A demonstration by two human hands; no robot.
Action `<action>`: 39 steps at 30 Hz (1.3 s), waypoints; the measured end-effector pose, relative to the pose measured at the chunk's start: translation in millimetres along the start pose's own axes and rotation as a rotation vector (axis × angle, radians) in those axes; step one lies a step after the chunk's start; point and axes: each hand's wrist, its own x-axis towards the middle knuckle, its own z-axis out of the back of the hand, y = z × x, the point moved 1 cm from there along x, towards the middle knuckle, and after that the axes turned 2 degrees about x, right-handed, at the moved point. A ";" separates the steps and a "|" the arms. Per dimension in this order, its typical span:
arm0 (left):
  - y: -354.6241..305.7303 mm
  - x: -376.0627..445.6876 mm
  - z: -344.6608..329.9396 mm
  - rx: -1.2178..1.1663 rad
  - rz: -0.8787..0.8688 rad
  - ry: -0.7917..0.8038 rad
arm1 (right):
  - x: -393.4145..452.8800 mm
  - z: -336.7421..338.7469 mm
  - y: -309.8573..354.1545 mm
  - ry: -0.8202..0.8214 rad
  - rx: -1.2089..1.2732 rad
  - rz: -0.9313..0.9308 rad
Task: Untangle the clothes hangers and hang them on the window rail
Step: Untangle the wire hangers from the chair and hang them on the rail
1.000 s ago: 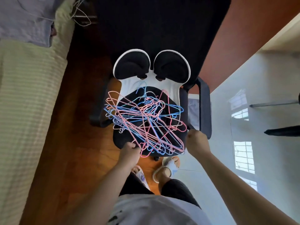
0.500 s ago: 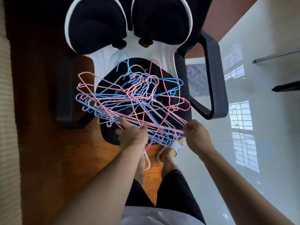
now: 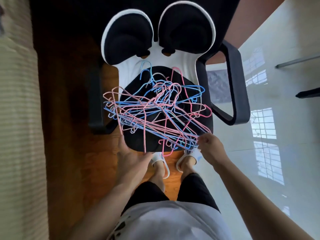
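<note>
At the left, the left hand (image 3: 131, 158) lies spread and palm-up under the near edge of the tangle of pink and blue wire hangers (image 3: 155, 111), its grip slack and closed on nothing, most likely to prop the pile. The tangle rests on the black seat (image 3: 138, 142) of the office chair (image 3: 239, 87), a flat place to sort it. At the right, the right hand (image 3: 210, 148) pinches wires at the near right corner, seemingly to draw one free. No window rail shows.
</note>
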 end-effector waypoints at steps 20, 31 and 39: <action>20.4 -64.2 210.3 0.054 -0.158 0.120 | 4.5 -45.3 25.0 0.018 -0.378 -0.174; 25.4 -58.1 207.9 -0.009 -0.118 0.061 | 34.4 -62.7 46.5 0.118 -0.169 -0.185; 23.4 -62.2 203.4 -0.053 -0.141 0.065 | 0.1 -64.8 64.5 0.263 0.087 -0.069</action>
